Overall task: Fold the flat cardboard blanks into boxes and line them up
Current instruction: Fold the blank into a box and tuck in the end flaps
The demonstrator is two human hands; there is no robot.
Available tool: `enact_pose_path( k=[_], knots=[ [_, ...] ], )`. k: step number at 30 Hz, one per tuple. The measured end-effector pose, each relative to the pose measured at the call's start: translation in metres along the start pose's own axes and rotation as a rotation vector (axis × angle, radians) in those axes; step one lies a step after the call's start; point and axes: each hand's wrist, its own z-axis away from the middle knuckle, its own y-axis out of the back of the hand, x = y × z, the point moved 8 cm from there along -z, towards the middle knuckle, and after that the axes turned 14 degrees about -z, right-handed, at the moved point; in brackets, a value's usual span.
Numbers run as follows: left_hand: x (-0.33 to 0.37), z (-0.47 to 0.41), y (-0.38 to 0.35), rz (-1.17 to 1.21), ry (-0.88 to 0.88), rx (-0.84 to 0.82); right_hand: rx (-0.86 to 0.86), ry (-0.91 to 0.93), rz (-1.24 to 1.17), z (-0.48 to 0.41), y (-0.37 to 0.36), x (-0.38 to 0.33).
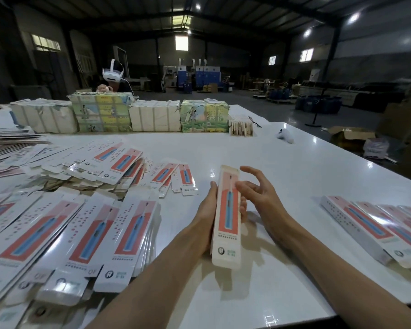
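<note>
Cardboard fills my left hand (205,210): its fingers curl round the back of a folded toothbrush box (226,222), held just above the white table (294,167) with its long side pointing to 12 o'clock. My right hand (259,193) is relaxed, fingers spread, thumb at the box's right edge. Flat blanks (109,233) lie heaped from 7 to 10 o'clock. Finished boxes (375,229) sit in a row at 3 o'clock. Wrapped bundles (152,117) stand at 12 o'clock.

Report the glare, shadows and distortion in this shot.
Head view: ceiling lamps throw glare spots on the glossy white table; the box in the left hand casts a soft shadow beneath; wide-angle bending curves the table's edges; the hall behind is dim.
</note>
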Motion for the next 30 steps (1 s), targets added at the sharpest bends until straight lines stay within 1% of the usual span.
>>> enact_pose_path(
  k=[2,5,7,9,10,13,15,17,22,27,30],
  knots=[
    [0.004,0.003,0.000,-0.061,-0.061,0.057,0.010,0.022,0.037,-0.001,0.002,-0.004],
    [0.017,0.007,0.005,-0.153,-0.227,0.228,-0.002,0.017,0.053,-0.001,0.004,-0.003],
    [0.024,0.009,0.006,-0.186,-0.329,0.275,-0.018,0.027,0.062,-0.003,0.002,-0.004],
    [0.029,0.013,0.005,-0.206,-0.378,0.295,-0.025,0.039,0.065,-0.005,0.002,-0.005],
    [0.029,0.014,0.004,-0.180,-0.373,0.283,-0.020,0.039,0.066,-0.005,0.003,-0.005],
    [0.026,0.018,-0.007,-0.122,-0.290,0.175,-0.017,0.032,0.090,-0.004,0.004,-0.006],
    [0.027,0.018,-0.015,-0.202,-0.316,0.121,-0.014,0.033,0.093,-0.004,0.005,-0.006],
    [0.027,0.018,-0.021,-0.334,-0.348,0.089,-0.021,0.044,0.094,-0.005,0.006,-0.007],
    [0.029,0.021,-0.019,-0.522,-0.380,0.165,-0.061,0.092,0.133,-0.005,0.004,-0.009],
    [0.029,0.023,-0.019,-0.577,-0.399,0.181,-0.076,0.074,0.166,-0.008,0.003,-0.006],
    [0.029,0.025,-0.022,-0.624,-0.397,0.178,-0.007,0.130,0.195,-0.009,0.008,-0.008]
  ],
)
